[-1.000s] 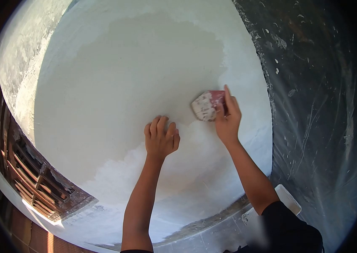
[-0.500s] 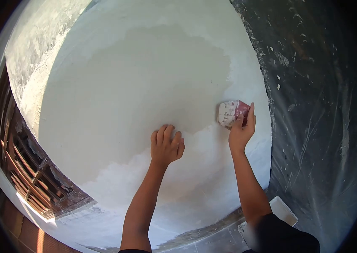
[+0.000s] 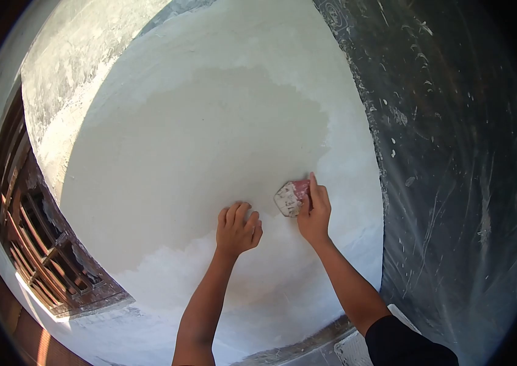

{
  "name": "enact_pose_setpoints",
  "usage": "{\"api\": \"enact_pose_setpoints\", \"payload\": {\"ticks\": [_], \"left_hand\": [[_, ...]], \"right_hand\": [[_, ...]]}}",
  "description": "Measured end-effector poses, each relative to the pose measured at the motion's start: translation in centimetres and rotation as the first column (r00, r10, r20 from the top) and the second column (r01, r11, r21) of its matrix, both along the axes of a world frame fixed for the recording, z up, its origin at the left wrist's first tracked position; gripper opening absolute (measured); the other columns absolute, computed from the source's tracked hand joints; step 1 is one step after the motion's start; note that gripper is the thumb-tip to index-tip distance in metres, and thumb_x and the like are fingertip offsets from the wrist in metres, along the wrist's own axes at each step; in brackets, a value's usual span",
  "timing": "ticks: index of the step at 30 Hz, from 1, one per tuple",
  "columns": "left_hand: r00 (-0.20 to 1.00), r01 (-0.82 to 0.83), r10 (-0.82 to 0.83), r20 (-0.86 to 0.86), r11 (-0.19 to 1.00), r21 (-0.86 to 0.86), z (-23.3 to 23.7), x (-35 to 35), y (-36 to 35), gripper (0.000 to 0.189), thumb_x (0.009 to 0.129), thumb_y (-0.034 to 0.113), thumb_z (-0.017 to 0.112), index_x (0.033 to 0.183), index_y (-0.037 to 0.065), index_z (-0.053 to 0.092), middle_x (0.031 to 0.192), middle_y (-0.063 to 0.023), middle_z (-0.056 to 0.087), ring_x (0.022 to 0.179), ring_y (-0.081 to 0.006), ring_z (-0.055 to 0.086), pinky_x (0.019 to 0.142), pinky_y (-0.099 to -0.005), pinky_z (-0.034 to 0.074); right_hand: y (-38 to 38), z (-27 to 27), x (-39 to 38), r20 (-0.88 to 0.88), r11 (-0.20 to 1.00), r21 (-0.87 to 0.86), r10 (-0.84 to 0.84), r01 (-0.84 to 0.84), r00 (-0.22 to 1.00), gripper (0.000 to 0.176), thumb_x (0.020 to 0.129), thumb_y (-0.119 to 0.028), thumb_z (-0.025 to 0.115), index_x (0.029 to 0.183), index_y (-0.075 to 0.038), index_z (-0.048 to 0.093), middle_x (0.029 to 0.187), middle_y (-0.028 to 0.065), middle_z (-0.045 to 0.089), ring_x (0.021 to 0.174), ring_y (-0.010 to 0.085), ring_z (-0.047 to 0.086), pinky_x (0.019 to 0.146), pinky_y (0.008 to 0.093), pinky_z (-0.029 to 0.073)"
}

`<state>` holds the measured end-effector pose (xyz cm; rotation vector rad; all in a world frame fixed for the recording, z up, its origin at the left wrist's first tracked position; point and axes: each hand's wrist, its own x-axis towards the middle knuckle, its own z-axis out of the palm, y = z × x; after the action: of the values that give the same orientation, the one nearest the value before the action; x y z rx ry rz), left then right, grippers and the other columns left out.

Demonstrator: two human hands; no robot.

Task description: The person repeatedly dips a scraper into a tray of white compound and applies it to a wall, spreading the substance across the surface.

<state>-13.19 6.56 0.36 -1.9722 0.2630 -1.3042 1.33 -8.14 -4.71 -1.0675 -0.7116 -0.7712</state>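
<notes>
The scraper (image 3: 288,197) lies flat against the wall (image 3: 197,140), low and right of the middle, nearer the wall's right edge than its left. It sits just up and to the left of the right hand (image 3: 314,215). Its long axis runs from the red handle under the fingers out to the white-smeared blade, which points left toward the left hand (image 3: 238,230). The right hand is plainly the nearer one, since it has the tool. Its grip is closed around the handle, with the forefinger stretched up along the back and the thumb tucked beneath. The left hand is just beside the blade but apart from it. Its grip is half curled, with the fingertips bent onto the wall and nothing held. Both hands sit on the ragged line where the duller patch above meets the brighter white below. A plastic sheet (image 3: 454,158) hangs past the wall's right edge, and a window grille (image 3: 39,244) shows at the lower left.
</notes>
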Motion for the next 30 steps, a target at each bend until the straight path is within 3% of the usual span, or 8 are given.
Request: {"api": "enact_pose_setpoints", "payload": {"ticks": [2,3,8,9,12,16,22,30], "left_hand": [[1.000,0.011,-0.011,0.001,1.000,0.008,0.1,-0.2,0.2,0.029,0.077,0.021,0.064,0.103,0.013,0.055,0.117,-0.0100,0.053,0.114,-0.0289,0.048,0.092,-0.0449,0.035],[1.000,0.004,-0.004,0.004,1.000,0.017,0.1,-0.1,0.2,0.029,0.076,0.021,0.064,0.103,0.013,0.055,0.117,-0.0100,0.053,0.114,-0.0289,0.049,0.092,-0.0451,0.035],[1.000,-0.021,0.021,0.010,1.000,0.003,-0.1,-0.1,-0.1,0.029,0.076,0.021,0.065,0.103,0.013,0.056,0.116,-0.0097,0.053,0.112,-0.0285,0.050,0.092,-0.0450,0.036],[1.000,-0.015,0.015,0.004,1.000,0.002,0.0,0.0,-0.1,0.028,0.076,0.020,0.064,0.103,0.013,0.056,0.116,-0.0097,0.054,0.112,-0.0283,0.050,0.092,-0.0449,0.036],[1.000,-0.008,0.008,0.015,1.000,-0.002,0.0,0.0,-0.1,0.026,0.078,0.019,0.062,0.103,0.014,0.056,0.115,-0.0084,0.054,0.111,-0.0263,0.050,0.091,-0.0434,0.037],[0.998,0.068,-0.068,0.017,0.997,-0.033,-0.1,0.0,-0.3,0.028,0.076,0.016,0.064,0.103,0.011,0.056,0.114,-0.0100,0.055,0.110,-0.0283,0.050,0.090,-0.0452,0.037],[0.962,0.210,-0.241,-0.127,0.953,-0.217,-7.3,0.9,-4.0,0.030,0.074,0.011,0.065,0.103,0.009,0.057,0.110,-0.0094,0.055,0.106,-0.0276,0.051,0.088,-0.0454,0.037],[0.872,0.173,-0.398,-0.285,0.795,-0.582,-19.9,0.1,-8.5,0.031,0.073,0.009,0.064,0.104,0.005,0.060,0.099,-0.0088,0.058,0.101,-0.0262,0.055,0.087,-0.0419,0.040]], "right_hand": [[-0.3,-0.7,1.9,-0.262,0.978,0.144,-0.108,0.149,0.959,0.058,0.086,0.012,0.050,0.143,0.004,0.041,0.100,0.0166,0.053,0.090,0.0313,0.057,0.081,0.0361,0.048],[-1.1,-0.5,2.2,-0.366,0.948,0.306,0.032,0.087,0.930,0.058,0.086,0.012,0.049,0.143,0.004,0.042,0.103,0.0157,0.053,0.090,0.0308,0.057,0.081,0.0355,0.048],[-1.0,0.6,-0.3,0.079,0.998,-0.045,0.049,-0.046,0.996,0.058,0.085,0.013,0.050,0.142,0.002,0.043,0.098,0.0177,0.053,0.090,0.0323,0.057,0.080,0.0381,0.048],[-0.7,0.3,0.4,0.073,0.997,-0.049,0.056,-0.053,0.996,0.058,0.085,0.013,0.050,0.142,0.002,0.043,0.098,0.0177,0.053,0.090,0.0323,0.057,0.080,0.0381,0.048],[-1.9,-0.9,2.8,-0.328,0.985,0.119,-0.083,0.128,0.941,0.056,0.087,0.013,0.048,0.142,0.000,0.044,0.105,0.0144,0.053,0.094,0.0264,0.056,0.086,0.0324,0.046],[-3.8,-3.5,2.4,-0.293,0.994,0.060,-0.067,0.088,0.954,0.052,0.090,0.012,0.047,0.141,0.001,0.044,0.117,0.0170,0.054,0.109,0.0266,0.057,0.096,0.0346,0.045],[-4.3,-8.6,0.2,-0.393,0.991,0.118,0.108,-0.066,0.913,0.045,0.092,0.010,0.046,0.136,0.003,0.047,0.129,0.0187,0.054,0.118,0.0245,0.055,0.101,0.0338,0.043],[-6.5,-16.3,-3.1,-0.575,0.995,0.001,0.085,-0.103,0.814,0.036,0.090,0.010,0.049,0.125,0.003,0.054,0.106,0.0155,0.064,0.097,0.0221,0.064,0.088,0.0330,0.049]]}}
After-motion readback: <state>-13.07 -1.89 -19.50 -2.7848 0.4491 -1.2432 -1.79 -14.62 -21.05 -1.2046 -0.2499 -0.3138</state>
